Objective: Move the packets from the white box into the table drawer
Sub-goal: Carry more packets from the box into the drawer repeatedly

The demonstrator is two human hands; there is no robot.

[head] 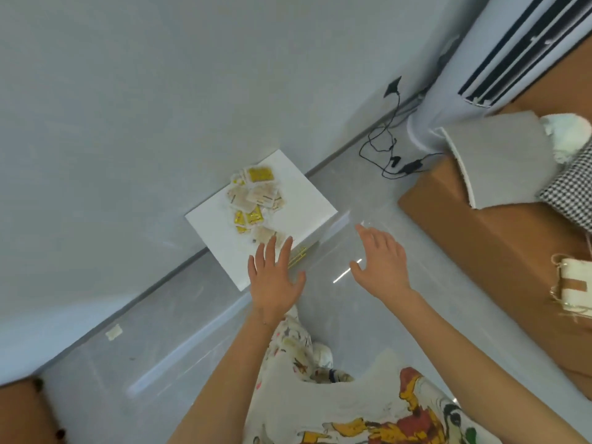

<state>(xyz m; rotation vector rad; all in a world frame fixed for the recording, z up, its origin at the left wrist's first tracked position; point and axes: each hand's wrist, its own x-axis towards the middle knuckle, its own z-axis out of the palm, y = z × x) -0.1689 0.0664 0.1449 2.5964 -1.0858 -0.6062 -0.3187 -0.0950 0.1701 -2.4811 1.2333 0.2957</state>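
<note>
A white square table stands against the grey wall, seen from above. Several beige and yellow packets lie in a loose pile on its top. My left hand hovers with straight, spread fingers over the table's near edge, its fingertips close to the nearest packet. My right hand is held out over the floor to the right of the table, fingers spread, holding nothing. A thin yellow strip shows at the table's front edge beside my left hand. No white box or drawer can be made out.
A brown sofa with a grey cloth and a checked cushion stands at right. Black cables lie by a white standing unit. A small scrap lies on the glossy floor at left.
</note>
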